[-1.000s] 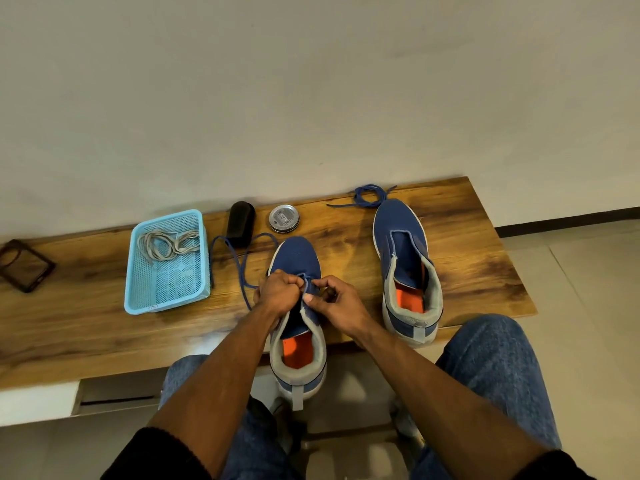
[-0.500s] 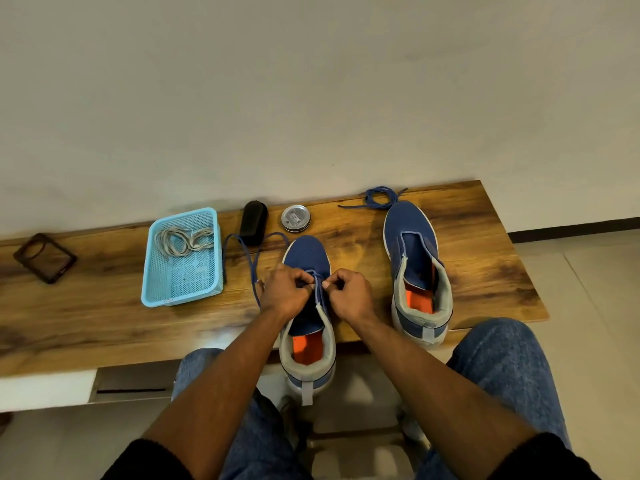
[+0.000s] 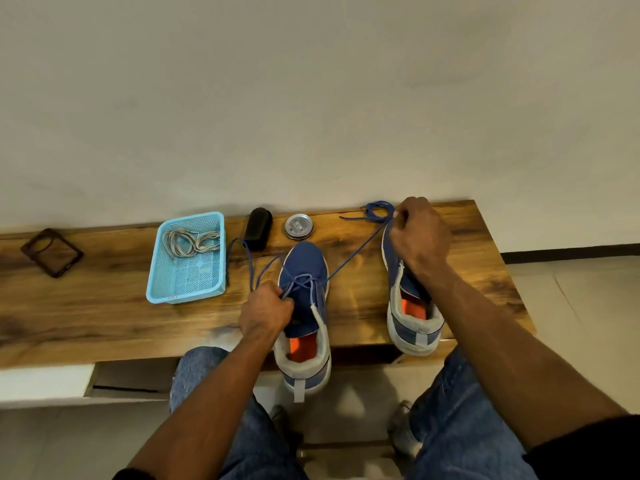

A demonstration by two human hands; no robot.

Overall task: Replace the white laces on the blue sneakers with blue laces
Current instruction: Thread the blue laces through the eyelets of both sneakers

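Two blue sneakers stand on the wooden bench (image 3: 104,317), heels toward me. The left sneaker (image 3: 304,306) has a blue lace (image 3: 353,258) threaded through its front eyelets. My left hand (image 3: 265,311) grips the sneaker's left side and the lace's left strand. My right hand (image 3: 419,233) is raised far right over the right sneaker (image 3: 412,323), pinching the lace's other end and holding it taut. A second blue lace (image 3: 379,211) lies coiled beyond the right sneaker's toe. White laces (image 3: 190,240) lie in a light blue basket (image 3: 187,285).
A black oblong object (image 3: 258,228) and a round metal tin (image 3: 299,226) sit near the wall behind the left sneaker. A dark square frame (image 3: 52,252) lies at the bench's far left. My knees in jeans are below the bench edge.
My right hand left the left sneaker's tongue and swept up and right, drawing the blue lace out taut. My left hand stayed on the sneaker.
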